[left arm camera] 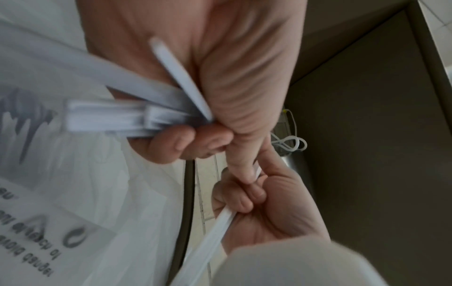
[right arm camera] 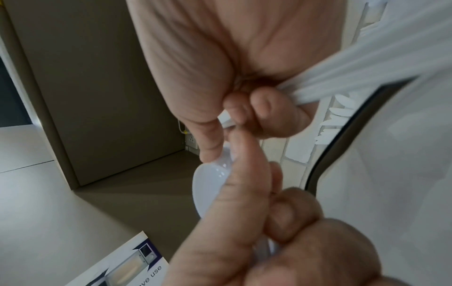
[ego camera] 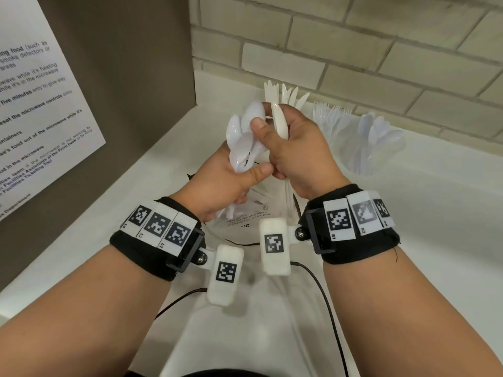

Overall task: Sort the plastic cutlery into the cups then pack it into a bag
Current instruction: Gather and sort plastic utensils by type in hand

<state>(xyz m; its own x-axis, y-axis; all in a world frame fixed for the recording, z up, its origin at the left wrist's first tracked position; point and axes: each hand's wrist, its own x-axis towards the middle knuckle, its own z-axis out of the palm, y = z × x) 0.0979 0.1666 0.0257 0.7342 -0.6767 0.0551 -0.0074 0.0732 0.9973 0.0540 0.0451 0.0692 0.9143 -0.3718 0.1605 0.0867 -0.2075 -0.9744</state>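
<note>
Left hand (ego camera: 231,180) grips spoons (ego camera: 245,131), right hand (ego camera: 296,148) grips knives (ego camera: 280,104), both above bag (ego camera: 245,227). Light, stiff, slippery plastic; hold bundles mid-handle.

The notice (ego camera: 40,110) on the brown panel (ego camera: 130,63) carries partly cut-off lines: "five minutes only to give way", "the microwave controls", "food out of the microwave while it's", "Facilities Assistants at the Front Desk". Wrist tags (ego camera: 341,221) read R1, R2 and L1, L2. The bag's (ego camera: 242,227) print shows reversed, unreadable.
</note>
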